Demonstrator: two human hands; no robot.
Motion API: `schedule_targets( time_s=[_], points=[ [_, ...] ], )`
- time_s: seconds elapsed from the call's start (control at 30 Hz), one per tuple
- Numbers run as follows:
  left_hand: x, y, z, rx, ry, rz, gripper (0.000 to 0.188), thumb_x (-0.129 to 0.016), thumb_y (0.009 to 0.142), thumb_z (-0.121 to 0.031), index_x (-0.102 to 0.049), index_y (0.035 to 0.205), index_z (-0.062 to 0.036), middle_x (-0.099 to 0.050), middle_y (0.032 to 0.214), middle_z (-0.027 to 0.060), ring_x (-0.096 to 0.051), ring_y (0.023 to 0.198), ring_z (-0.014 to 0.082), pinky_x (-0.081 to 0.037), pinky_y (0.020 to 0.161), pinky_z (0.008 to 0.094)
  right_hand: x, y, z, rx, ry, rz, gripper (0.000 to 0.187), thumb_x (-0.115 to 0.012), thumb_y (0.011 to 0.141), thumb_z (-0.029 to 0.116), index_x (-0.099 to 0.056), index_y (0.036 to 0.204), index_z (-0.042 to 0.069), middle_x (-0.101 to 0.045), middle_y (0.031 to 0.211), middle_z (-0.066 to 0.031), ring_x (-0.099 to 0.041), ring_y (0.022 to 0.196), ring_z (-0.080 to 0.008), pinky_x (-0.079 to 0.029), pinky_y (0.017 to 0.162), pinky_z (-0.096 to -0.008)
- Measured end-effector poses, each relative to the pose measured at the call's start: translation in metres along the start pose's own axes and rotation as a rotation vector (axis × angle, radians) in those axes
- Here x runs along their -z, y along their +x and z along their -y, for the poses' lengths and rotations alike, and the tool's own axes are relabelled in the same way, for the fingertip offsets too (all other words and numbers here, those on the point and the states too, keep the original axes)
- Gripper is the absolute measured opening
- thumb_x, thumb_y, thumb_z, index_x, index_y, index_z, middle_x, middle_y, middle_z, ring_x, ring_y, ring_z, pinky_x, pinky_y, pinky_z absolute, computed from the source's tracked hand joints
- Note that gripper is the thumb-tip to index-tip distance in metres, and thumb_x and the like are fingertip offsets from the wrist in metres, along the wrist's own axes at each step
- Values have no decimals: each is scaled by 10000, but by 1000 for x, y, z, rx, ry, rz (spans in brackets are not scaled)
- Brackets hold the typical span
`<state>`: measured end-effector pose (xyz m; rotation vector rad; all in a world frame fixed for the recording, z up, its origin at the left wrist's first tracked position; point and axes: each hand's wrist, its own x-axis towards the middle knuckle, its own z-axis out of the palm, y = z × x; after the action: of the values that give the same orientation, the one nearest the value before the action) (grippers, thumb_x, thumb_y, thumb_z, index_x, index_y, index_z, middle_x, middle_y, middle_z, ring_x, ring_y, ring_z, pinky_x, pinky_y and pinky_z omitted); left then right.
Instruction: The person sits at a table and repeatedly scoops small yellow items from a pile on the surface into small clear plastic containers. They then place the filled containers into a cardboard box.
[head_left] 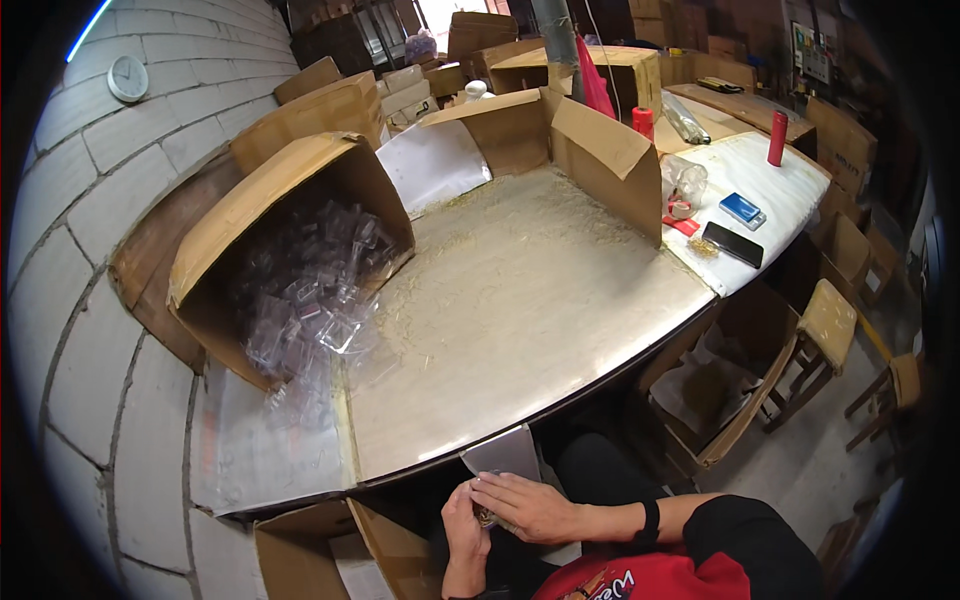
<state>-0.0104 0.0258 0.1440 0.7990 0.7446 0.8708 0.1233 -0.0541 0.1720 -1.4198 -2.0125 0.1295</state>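
Just below the table's front edge, my left hand [464, 528] and my right hand [535, 508] come together with their fingers closed around a small clear package [486, 516]. Golden bits show inside it, but the fingers hide most of its shape. My right hand lies across its top, while my left grips it from the side. Under the hands a grey-white sheet or flap [508, 452] leans against the table edge. To the left on the table, a cardboard box lies on its side [205, 235], and clear plastic cases [310, 315] spill from its mouth.
The worktable [500, 310] has dusty residue and cardboard walls behind it. On the white-covered side stand a red cylinder [777, 138], a black phone [733, 245] and a blue device [741, 209]. An open carton [385, 535] sits at lower left, another [730, 440] below right, near a stool [828, 320].
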Motion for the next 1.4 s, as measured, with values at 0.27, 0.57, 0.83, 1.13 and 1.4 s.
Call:
schedule_targets(
  time_s=[0.27, 0.57, 0.83, 1.13, 1.4],
  points=[
    [-8, 2, 13, -89, 32, -89, 206, -450, 973, -120, -585, 1030, 25, -633, 985, 84, -611, 871, 146, -509, 775, 283, 3, 8, -12, -8, -26, 63, 590, -506, 908, 300, -344, 1364, -39, -382, 1402, -205, -319, 1345, -325, -264, 1099, -434],
    [-17, -1, -10, -9, 94, -84, 315, -447, 979, -234, -582, 1062, 38, -633, 1006, 118, -647, 853, 175, -558, 663, 288, 23, 14, -29, -143, 450, -247, 428, -576, 868, 115, -495, 1276, 10, -509, 1286, -204, -506, 1190, -346, -413, 992, -390],
    [-4, -16, -16, 71, 27, 13, 490, -307, 1003, -382, -543, 1107, 35, -634, 1001, 160, -672, 822, 226, -594, 534, 312, 36, -11, -44, -567, 822, -219, 321, -525, 935, 150, -525, 1206, -23, -594, 1134, -126, -564, 1068, -197, -435, 930, -307],
    [-11, -16, -8, 73, 21, -31, 413, -376, 993, -330, -547, 1099, 30, -637, 974, 141, -675, 797, 211, -595, 516, 305, 25, -10, -36, -536, 933, -40, 492, -649, 859, 128, -463, 1301, 16, -542, 1203, -105, -562, 1047, -168, -487, 855, -291],
    [-16, -18, 4, 166, 22, -8, 290, -475, 966, -243, -584, 1048, 13, -645, 938, 123, -680, 750, 203, -596, 504, 302, 15, -10, -44, -395, 687, -144, 324, -620, 826, 17, -592, 1149, 18, -591, 1066, -102, -631, 843, -183, -511, 738, -287]
  ],
)
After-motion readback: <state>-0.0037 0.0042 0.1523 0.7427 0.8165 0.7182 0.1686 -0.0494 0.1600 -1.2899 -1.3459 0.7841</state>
